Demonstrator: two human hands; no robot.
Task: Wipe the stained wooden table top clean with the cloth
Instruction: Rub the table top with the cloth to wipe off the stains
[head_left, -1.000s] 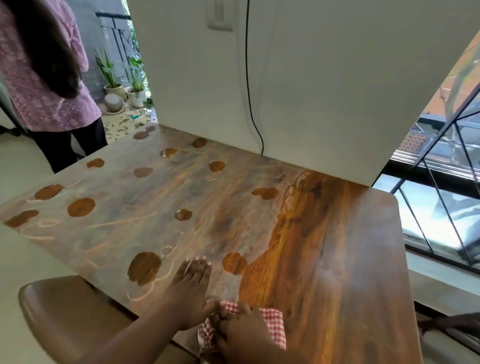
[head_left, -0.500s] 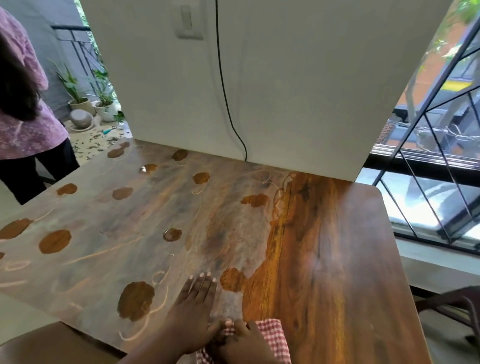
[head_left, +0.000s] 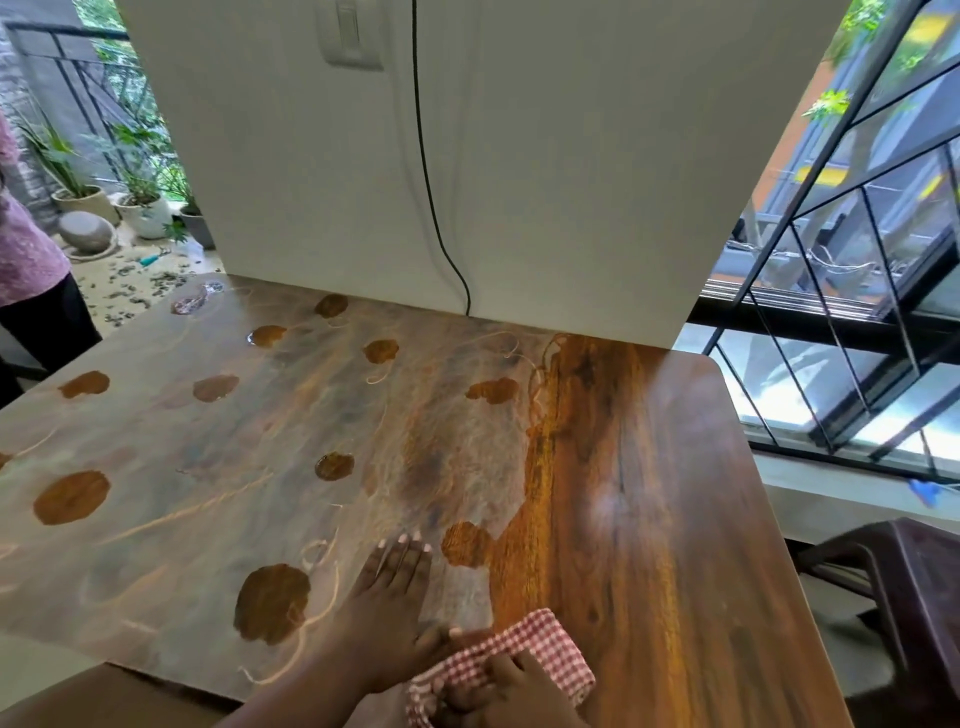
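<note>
The wooden table top (head_left: 649, 493) fills the view. Its right part shows bare glossy grain; the left and middle carry a grey film with several round brown stains (head_left: 271, 603). A red-and-white checked cloth (head_left: 540, 649) lies folded at the near edge. My right hand (head_left: 511, 693) presses on the cloth's near end and grips it. My left hand (head_left: 387, 608) lies flat on the table just left of the cloth, fingers together and pointing away from me, its thumb touching the cloth's edge.
A white wall panel (head_left: 519, 156) with a hanging black cable (head_left: 431, 171) stands at the table's far edge. A person (head_left: 31, 270) stands far left near potted plants (head_left: 140, 202). A dark stool (head_left: 904, 597) sits right, below a barred window (head_left: 857, 260).
The camera has tilted and shifted, so more of the window shows. My right hand with the cloth has slid slightly forward and right on the table; my left hand stays flat.
</note>
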